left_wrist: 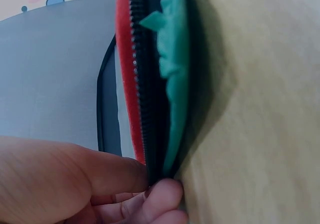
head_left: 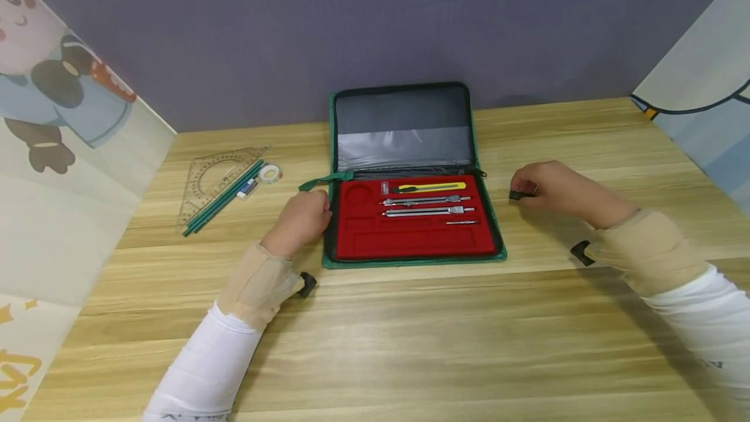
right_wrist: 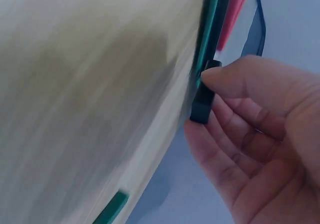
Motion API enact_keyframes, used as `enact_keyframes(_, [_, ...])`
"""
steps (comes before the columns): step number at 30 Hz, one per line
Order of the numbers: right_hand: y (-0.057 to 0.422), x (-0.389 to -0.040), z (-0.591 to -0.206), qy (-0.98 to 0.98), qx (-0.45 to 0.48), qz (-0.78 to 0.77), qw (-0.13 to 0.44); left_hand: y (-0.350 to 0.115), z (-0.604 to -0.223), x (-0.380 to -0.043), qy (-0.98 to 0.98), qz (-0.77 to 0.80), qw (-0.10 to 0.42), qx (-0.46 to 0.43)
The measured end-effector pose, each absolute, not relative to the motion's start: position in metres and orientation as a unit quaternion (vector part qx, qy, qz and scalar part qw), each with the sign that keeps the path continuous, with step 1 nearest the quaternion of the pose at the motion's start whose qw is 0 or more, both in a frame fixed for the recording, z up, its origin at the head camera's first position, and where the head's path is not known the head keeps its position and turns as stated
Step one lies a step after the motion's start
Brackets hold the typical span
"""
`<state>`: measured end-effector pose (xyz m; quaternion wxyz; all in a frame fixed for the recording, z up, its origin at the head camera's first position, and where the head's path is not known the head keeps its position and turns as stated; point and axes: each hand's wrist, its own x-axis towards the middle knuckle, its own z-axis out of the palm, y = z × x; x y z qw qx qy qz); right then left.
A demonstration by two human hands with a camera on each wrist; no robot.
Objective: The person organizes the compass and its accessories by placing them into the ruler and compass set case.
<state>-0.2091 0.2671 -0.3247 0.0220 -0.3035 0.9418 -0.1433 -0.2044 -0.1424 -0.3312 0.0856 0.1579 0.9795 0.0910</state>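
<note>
A green zip case point(head_left: 410, 264) lies unfolded on the table, its lid leaning back against the grey panel. In its red tray point(head_left: 366, 239) are a yellow utility knife point(head_left: 430, 187), two metal compass-like drawing tools point(head_left: 428, 212), a thin metal piece point(head_left: 462, 222) and a small clear item point(head_left: 384, 188). My left hand point(head_left: 301, 220) pinches the case's left edge between thumb and fingers, by the zipper point(left_wrist: 142, 93). To the right of the case, my right hand point(head_left: 553, 193) holds a small black block point(right_wrist: 202, 103) between thumb and fingertips, above the tabletop.
Left of the case lie a clear set square point(head_left: 202, 178) with a protractor arc, green pencils point(head_left: 225, 199), an eraser point(head_left: 247, 188) and a roll of tape point(head_left: 269, 174). A green strap point(head_left: 322, 181) sticks out from the case's left side. The grey panel point(head_left: 263, 38) stands behind the table.
</note>
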Motion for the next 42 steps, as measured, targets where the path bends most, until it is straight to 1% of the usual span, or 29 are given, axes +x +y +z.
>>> enact_keyframes(10, [0.229,-0.204,-0.316,0.934,-0.316,-0.16,0.042,-0.142,-0.331,-0.205,0.979,0.09,0.088,0.158])
enact_keyframes(15, [0.212,-0.203,-0.315,0.928,-0.331,-0.158,0.066,-0.143,-0.331,-0.204,0.979,0.091,0.08,0.164])
enact_keyframes(19, [0.198,-0.203,-0.315,0.919,-0.356,-0.147,0.081,-0.142,-0.331,-0.204,0.979,0.091,0.081,0.162])
enact_keyframes(27, [0.17,-0.204,-0.313,0.911,-0.376,-0.125,0.113,-0.142,-0.333,-0.205,0.979,0.09,0.082,0.161])
enact_keyframes(42, [0.133,-0.205,-0.311,0.89,-0.419,-0.12,0.135,-0.143,-0.333,-0.205,0.98,0.089,0.078,0.162])
